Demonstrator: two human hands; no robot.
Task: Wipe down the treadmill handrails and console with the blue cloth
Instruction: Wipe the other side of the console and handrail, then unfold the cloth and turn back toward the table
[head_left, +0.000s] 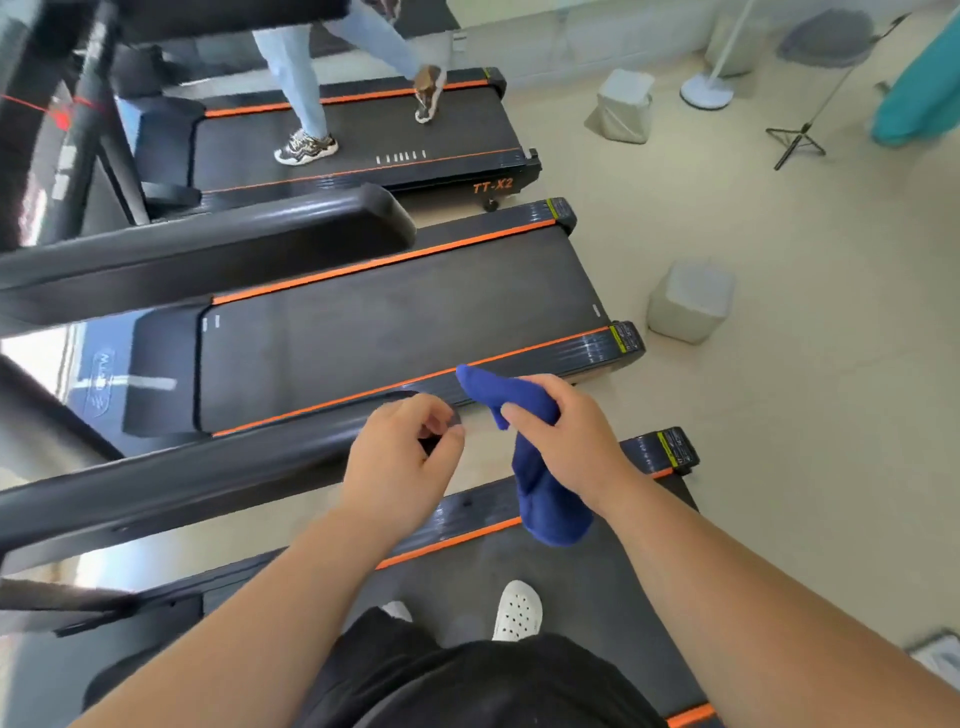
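Observation:
My right hand (558, 439) grips the bunched blue cloth (545, 499); one end sticks out above my fingers and the rest hangs below my wrist. My left hand (402, 460) hovers over the end of a black handrail (182, 483), fingers loosely curled and holding nothing, a short gap left of the cloth. The rail runs from the lower left toward the middle. A second black handrail (218, 244) crosses further up. The console is out of sight. I stand on a treadmill belt (597, 587) with orange side stripes.
A middle treadmill (389, 332) lies between the two rails. A person walks on a further treadmill (358, 140). Grey cube stools (688, 301) (623, 106), a tripod stand (797, 137) and a white round base (706, 89) stand on the beige floor to the right.

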